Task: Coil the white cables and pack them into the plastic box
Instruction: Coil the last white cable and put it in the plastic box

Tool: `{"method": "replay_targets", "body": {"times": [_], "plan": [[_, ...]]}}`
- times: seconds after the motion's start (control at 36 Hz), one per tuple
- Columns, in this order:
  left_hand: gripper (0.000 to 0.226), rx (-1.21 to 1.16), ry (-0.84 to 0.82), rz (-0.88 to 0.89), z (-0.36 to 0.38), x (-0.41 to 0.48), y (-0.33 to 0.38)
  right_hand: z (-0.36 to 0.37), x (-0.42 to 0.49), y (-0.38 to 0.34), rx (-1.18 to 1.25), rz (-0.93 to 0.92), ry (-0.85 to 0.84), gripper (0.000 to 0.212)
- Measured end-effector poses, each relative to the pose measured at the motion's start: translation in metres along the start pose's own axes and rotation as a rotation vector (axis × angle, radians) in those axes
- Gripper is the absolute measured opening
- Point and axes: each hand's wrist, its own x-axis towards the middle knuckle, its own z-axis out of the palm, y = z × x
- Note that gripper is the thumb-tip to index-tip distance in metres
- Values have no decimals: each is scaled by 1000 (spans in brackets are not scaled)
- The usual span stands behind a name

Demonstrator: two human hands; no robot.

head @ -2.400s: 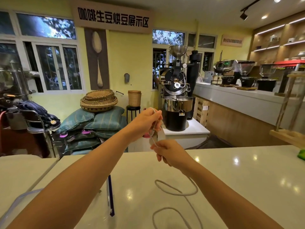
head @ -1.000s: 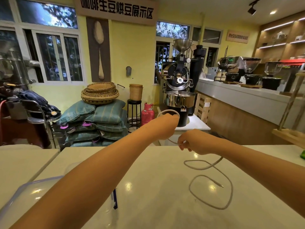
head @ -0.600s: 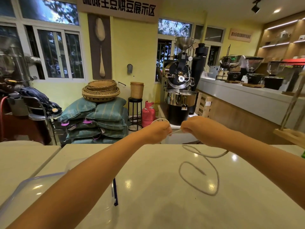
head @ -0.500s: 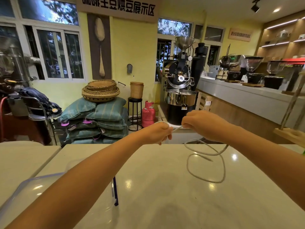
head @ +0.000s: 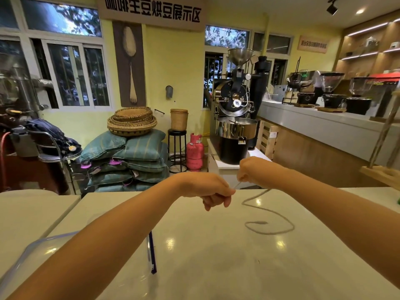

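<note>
My left hand [head: 211,191] is closed in a fist over the far part of the white table [head: 216,256], gripping the coiled part of the white cable [head: 269,211]; the coil itself is hidden inside the fist. My right hand [head: 252,171] is just to its right and slightly higher, pinching the same cable. A short taut stretch runs between the hands. From the right hand the cable drops to the table and lies in a loose loop. The clear plastic box [head: 32,254] with a blue latch [head: 152,254] sits at the near left, partly under my left forearm.
Past the table's far edge stand a pile of teal sacks [head: 129,156], a red gas cylinder [head: 194,152] and a coffee roaster [head: 236,118]. A wooden rack [head: 383,174] stands at the table's right edge. A second table [head: 26,215] adjoins on the left.
Both hands have dropped closer to the table and my left hand has turned over into a fist. The loose loop on the table has shrunk and shifted right as cable was drawn in.
</note>
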Motion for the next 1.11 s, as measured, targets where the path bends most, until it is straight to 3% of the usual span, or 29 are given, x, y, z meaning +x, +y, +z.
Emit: {"method": "replay_targets", "body": {"times": [0.11, 0.22, 0.36, 0.42, 0.53, 0.72, 0.81, 0.94, 1.03, 1.11], "plan": [[40, -151, -97, 48, -6, -3, 3, 5, 7, -7, 134, -40, 111, 22], [36, -412, -162, 204, -12, -8, 2, 11, 15, -14, 387, -62, 253, 15], [39, -686, -130, 370, -14, -9, 4, 17, 9, -19, 1036, -64, 384, 15], [39, -743, -106, 413, -11, -7, 7, 24, 9, -22, 1278, -75, 432, 26], [39, -850, 26, 446, -6, 1, 13, 38, 15, -35, 1725, -10, 452, 36], [39, -880, 415, 430, -13, 13, 21, 52, 23, -66, 2060, 82, 239, 20], [38, -797, 577, 399, -16, 18, 12, 50, 16, -72, 2043, 94, 83, 18], [43, -269, 838, 344, -18, 18, -2, 40, 5, -63, 1895, 194, -121, 20], [45, -23, 849, 306, -19, 15, -7, 33, -1, -56, 1681, 223, -154, 25], [38, 150, 761, 185, -15, 13, -13, 22, -8, -48, 1360, 193, -153, 29]]}}
